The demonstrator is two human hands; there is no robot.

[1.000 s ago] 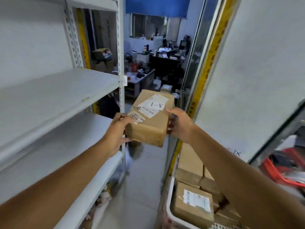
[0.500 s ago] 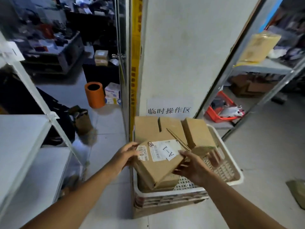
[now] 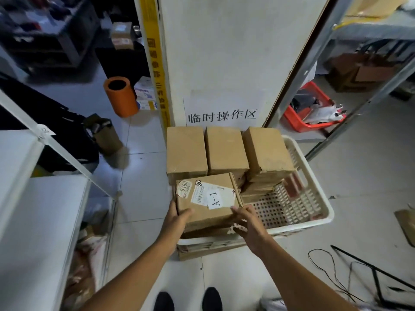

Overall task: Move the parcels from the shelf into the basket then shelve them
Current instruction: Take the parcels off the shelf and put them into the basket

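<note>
The brown cardboard parcel with the white A-1 label (image 3: 207, 202) sits at the near left of the cream perforated plastic basket (image 3: 314, 217), on top of another box. The left hand (image 3: 176, 223) grasps its near-left corner; the right hand (image 3: 248, 223) pinches its near-right edge. To finish well, seat it flat and square against the three plain cardboard parcels (image 3: 225, 150) behind, then release; its matte faces look rigid, its edges crisp

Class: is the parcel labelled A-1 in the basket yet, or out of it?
In: the A-1 parcel sits at the white basket's near left corner, atop another box, both hands holding its near edge.
</note>
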